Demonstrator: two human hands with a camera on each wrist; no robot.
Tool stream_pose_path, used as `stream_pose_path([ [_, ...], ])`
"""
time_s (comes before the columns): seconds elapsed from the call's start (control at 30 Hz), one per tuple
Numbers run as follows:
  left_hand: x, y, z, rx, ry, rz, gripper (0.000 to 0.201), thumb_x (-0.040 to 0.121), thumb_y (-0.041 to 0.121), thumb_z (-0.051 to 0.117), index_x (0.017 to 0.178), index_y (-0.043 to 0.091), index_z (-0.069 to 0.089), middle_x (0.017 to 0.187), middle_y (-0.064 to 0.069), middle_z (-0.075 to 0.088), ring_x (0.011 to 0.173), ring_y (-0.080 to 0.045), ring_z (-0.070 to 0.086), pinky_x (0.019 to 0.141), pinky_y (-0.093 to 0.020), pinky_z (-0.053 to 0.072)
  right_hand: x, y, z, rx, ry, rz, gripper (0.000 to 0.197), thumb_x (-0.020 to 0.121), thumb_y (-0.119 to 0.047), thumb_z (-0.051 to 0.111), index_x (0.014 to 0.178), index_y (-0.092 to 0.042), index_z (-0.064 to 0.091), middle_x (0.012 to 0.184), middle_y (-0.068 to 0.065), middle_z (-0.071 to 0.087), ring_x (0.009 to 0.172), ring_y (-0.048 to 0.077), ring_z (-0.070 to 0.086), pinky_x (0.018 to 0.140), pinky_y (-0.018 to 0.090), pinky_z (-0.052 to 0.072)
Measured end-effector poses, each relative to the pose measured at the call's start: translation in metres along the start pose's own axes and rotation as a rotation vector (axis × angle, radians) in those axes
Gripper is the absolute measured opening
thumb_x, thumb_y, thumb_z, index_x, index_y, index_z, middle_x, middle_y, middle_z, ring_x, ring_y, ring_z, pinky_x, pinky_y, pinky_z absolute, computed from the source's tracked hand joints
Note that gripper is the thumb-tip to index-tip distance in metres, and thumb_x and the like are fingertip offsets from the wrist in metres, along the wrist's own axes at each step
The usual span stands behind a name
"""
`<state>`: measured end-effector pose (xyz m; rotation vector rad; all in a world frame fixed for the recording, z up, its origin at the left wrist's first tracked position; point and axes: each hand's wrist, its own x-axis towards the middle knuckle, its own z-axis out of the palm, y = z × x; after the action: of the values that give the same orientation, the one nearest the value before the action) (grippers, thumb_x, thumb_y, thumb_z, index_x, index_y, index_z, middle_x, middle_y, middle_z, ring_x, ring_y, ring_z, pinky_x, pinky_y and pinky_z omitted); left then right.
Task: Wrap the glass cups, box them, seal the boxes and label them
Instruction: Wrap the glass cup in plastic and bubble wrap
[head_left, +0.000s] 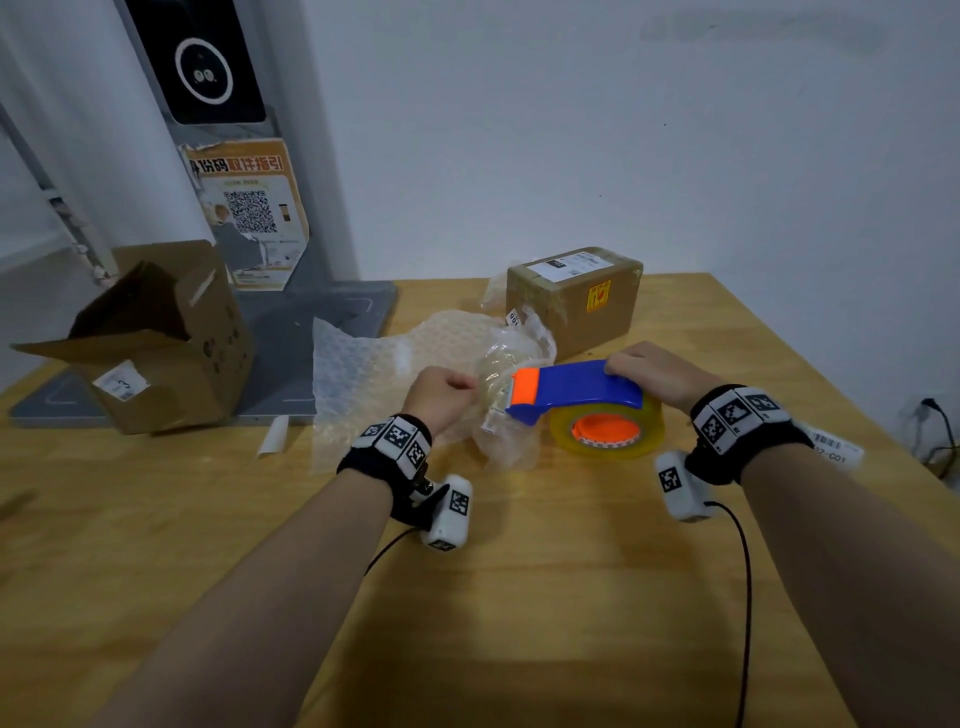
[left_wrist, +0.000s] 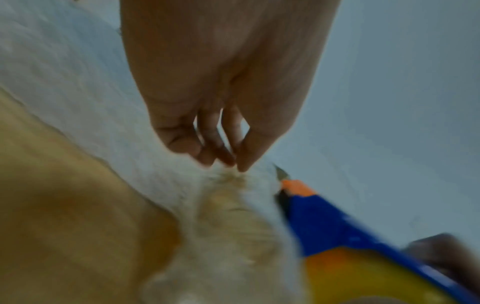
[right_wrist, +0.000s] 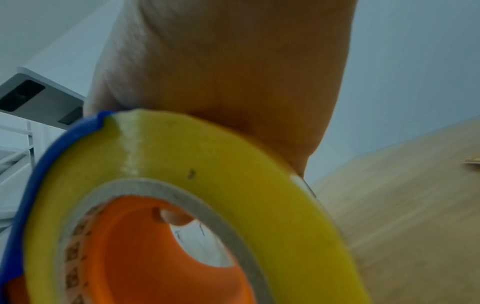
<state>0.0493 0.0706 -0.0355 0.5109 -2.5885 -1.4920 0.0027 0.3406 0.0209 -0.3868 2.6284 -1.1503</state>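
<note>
A blue and orange tape dispenser (head_left: 571, 389) with a yellowish tape roll (head_left: 608, 428) hangs just above the wooden table (head_left: 519, 597), gripped from above by my right hand (head_left: 649, 369). Its orange nose touches a bundle of bubble wrap (head_left: 506, 374) at the table's middle; what lies inside is hidden. My left hand (head_left: 441, 389) pinches the wrap's gathered top (left_wrist: 228, 174) with thumb and fingertips, right beside the dispenser's blade (left_wrist: 281, 174). The roll (right_wrist: 207, 185) fills the right wrist view under my palm (right_wrist: 221, 72).
A sealed, labelled cardboard box (head_left: 574, 299) stands behind the bundle. An open cardboard box (head_left: 150, 338) sits at the left on a grey stand base (head_left: 322, 312). A flat bubble-wrap sheet (head_left: 363, 374) spreads in between. A paper strip (head_left: 274, 435) lies near it.
</note>
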Motion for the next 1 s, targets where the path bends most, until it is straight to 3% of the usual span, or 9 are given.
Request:
stream_pose_path([
  [0.13, -0.017, 0.024, 0.009, 0.006, -0.238, -0.007, 0.016, 0.083, 0.016, 0.065, 0.098, 0.011, 0.068, 0.09, -0.007, 0.065, 0.086, -0.021, 0.061, 0.075, -0.032, 0.05, -0.002, -0.001, 0.0, 0.015, 0.01, -0.004, 0.041, 0.096, -0.029, 0.056, 0.059, -0.021, 0.039, 0.057, -0.003, 0.038, 0.059, 0.018, 0.037, 0.065, 0.036, 0.025],
  [0.27, -0.021, 0.024, 0.025, 0.209, -0.322, 0.047, 0.053, 0.055, 0.04, 0.076, 0.105, 0.022, 0.069, 0.098, -0.004, 0.075, 0.093, -0.02, 0.071, 0.088, -0.043, 0.06, -0.002, 0.0, 0.001, 0.026, 0.015, 0.0, 0.043, 0.099, -0.023, 0.053, 0.059, -0.02, 0.038, 0.055, -0.005, 0.036, 0.054, 0.015, 0.035, 0.061, 0.035, 0.024],
  [0.33, -0.024, 0.027, 0.032, 0.255, -0.287, 0.045, 0.07, 0.051, 0.05, 0.081, 0.11, 0.016, 0.064, 0.1, -0.003, 0.072, 0.095, -0.021, 0.071, 0.09, -0.045, 0.06, -0.002, -0.001, 0.002, 0.037, 0.011, 0.002, 0.044, 0.099, -0.024, 0.053, 0.059, -0.021, 0.036, 0.051, -0.008, 0.035, 0.05, 0.013, 0.033, 0.06, 0.034, 0.024],
  [0.43, -0.033, 0.031, 0.042, 0.291, -0.24, 0.009, 0.065, 0.078, 0.037, 0.086, 0.125, 0.012, 0.048, 0.112, -0.007, 0.065, 0.11, -0.027, 0.066, 0.097, -0.042, 0.055, -0.003, -0.002, 0.003, 0.055, 0.024, 0.02, 0.041, 0.099, -0.025, 0.053, 0.061, -0.021, 0.039, 0.056, -0.003, 0.037, 0.054, 0.016, 0.034, 0.059, 0.033, 0.024],
  [0.5, -0.036, 0.028, 0.045, 0.277, -0.158, -0.01, 0.068, 0.076, 0.039, 0.088, 0.12, 0.015, 0.042, 0.106, -0.004, 0.067, 0.103, -0.026, 0.068, 0.089, -0.039, 0.057, -0.005, 0.0, 0.003, 0.06, 0.029, 0.026, 0.038, 0.099, -0.028, 0.055, 0.063, -0.019, 0.044, 0.061, 0.001, 0.042, 0.059, 0.018, 0.04, 0.062, 0.034, 0.028],
  [0.6, -0.029, 0.02, 0.044, 0.25, -0.094, -0.003, 0.052, 0.066, 0.042, 0.086, 0.102, 0.013, 0.063, 0.089, -0.001, 0.075, 0.082, -0.023, 0.073, 0.075, -0.038, 0.061, -0.004, 0.007, 0.003, 0.094, -0.001, 0.02, 0.042, 0.096, -0.048, 0.064, 0.067, -0.017, 0.062, 0.069, 0.002, 0.062, 0.069, 0.021, 0.057, 0.07, 0.032, 0.038],
  [0.7, -0.026, 0.015, 0.036, 0.17, -0.104, -0.006, 0.03, 0.072, 0.033, 0.085, 0.093, 0.017, 0.07, 0.086, -0.005, 0.075, 0.079, -0.024, 0.073, 0.072, -0.038, 0.062, -0.001, 0.007, 0.006, 0.065, -0.057, -0.007, 0.068, 0.073, -0.08, 0.07, 0.075, -0.012, 0.069, 0.073, 0.013, 0.064, 0.07, 0.022, 0.059, 0.073, 0.033, 0.039],
  [0.83, -0.017, 0.006, 0.015, -0.01, -0.155, -0.047, 0.026, 0.084, 0.018, 0.081, 0.103, 0.004, 0.073, 0.087, -0.011, 0.075, 0.077, -0.024, 0.071, 0.067, -0.035, 0.057, 0.008, -0.002, 0.011, 0.098, -0.082, -0.096, 0.105, 0.053, -0.095, 0.067, 0.097, 0.0, 0.076, 0.09, 0.026, 0.069, 0.077, 0.024, 0.062, 0.078, 0.036, 0.04],
  [1.0, -0.015, -0.003, -0.017, -0.088, -0.29, -0.053, 0.034, 0.088, 0.006, 0.074, 0.119, 0.013, 0.063, 0.1, -0.01, 0.074, 0.078, -0.018, 0.069, 0.059, -0.026, 0.054, 0.017, -0.02, 0.021, 0.091, -0.095, -0.132, 0.096, 0.068, -0.085, 0.068, 0.098, 0.006, 0.074, 0.079, 0.018, 0.065, 0.071, 0.022, 0.06, 0.074, 0.032, 0.041],
])
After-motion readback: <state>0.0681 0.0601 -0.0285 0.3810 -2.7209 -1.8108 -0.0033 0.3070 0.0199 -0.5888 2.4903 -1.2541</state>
